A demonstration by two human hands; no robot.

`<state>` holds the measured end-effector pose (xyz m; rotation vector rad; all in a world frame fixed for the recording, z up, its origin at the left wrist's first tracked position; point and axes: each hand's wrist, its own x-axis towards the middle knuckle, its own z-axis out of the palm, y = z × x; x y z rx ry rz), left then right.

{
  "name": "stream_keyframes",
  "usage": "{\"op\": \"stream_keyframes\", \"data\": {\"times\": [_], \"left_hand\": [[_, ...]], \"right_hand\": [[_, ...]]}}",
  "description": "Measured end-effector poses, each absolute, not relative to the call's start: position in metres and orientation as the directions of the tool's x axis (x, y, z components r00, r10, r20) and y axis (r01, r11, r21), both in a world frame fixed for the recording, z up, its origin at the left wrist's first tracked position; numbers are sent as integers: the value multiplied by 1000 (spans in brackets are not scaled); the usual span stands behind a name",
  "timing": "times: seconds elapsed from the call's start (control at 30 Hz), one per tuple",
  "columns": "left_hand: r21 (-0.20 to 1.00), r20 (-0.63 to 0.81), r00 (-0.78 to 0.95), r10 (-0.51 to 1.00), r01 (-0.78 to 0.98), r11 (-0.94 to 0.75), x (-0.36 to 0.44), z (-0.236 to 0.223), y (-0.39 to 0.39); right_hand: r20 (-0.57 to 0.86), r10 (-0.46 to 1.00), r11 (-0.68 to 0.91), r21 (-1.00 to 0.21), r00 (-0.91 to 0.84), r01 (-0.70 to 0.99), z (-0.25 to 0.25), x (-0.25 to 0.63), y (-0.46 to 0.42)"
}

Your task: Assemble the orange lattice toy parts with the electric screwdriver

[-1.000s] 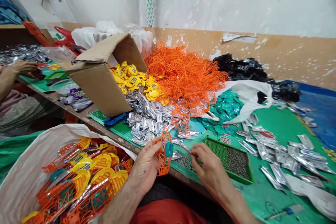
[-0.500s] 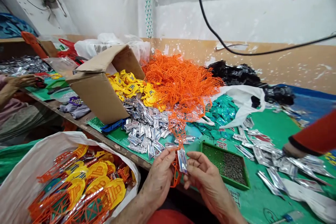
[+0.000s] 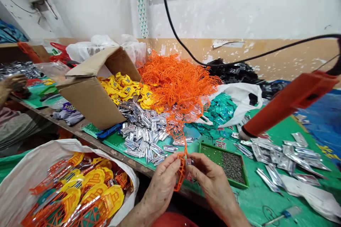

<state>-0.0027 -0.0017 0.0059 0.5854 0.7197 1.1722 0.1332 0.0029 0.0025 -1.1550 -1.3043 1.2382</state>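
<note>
My left hand (image 3: 163, 182) is closed, its thumb and fingers pinching an orange plastic lattice frame (image 3: 180, 174) low over the table's front edge. Opposite it, my right hand (image 3: 214, 179) pinches a small silver-coloured piece (image 3: 189, 167) against the frame's right side. My fingertips cover most of that piece. Just beyond the hands lies a heap of shiny silver pieces (image 3: 147, 131). A green tray (image 3: 213, 152) stands close beyond my right hand, with small dark screws (image 3: 233, 166) in its right part.
An orange power screwdriver (image 3: 287, 104) hangs from a black cord at right, above more silver pieces (image 3: 293, 156). Behind are orange frames (image 3: 178, 79), yellow parts (image 3: 128, 88) and a cardboard box (image 3: 90, 101). A white sack (image 3: 130, 188) of assembled pieces stands lower left. Another person's hand (image 3: 13, 83) is far left.
The silver piece, upright and plainly visible before, is now mostly hidden by my right fingers against the tilted frame. My view has turned right, and the hanging screwdriver has swung left into view.
</note>
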Motion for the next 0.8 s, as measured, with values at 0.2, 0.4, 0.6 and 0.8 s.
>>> {"op": "stream_keyframes", "data": {"times": [0.2, 0.4, 0.6, 0.8], "left_hand": [[813, -166, 259, 952, -510, 281, -5, 2, -1], [991, 12, 321, 947, -129, 31, -10, 2, -8], [876, 428, 411, 805, 30, -482, -8, 10, -14], [659, 611, 490, 622, 122, -743, -4, 9, -15]], "right_hand": [[-168, 966, -211, -950, -195, -232, 11, 150, 0], [-27, 960, -129, -926, -280, -354, 13, 159, -6], [103, 973, 34, -947, -204, -319, -2, 166, -18], [342, 939, 323, -916, -43, -238, -15, 171, -31]]}}
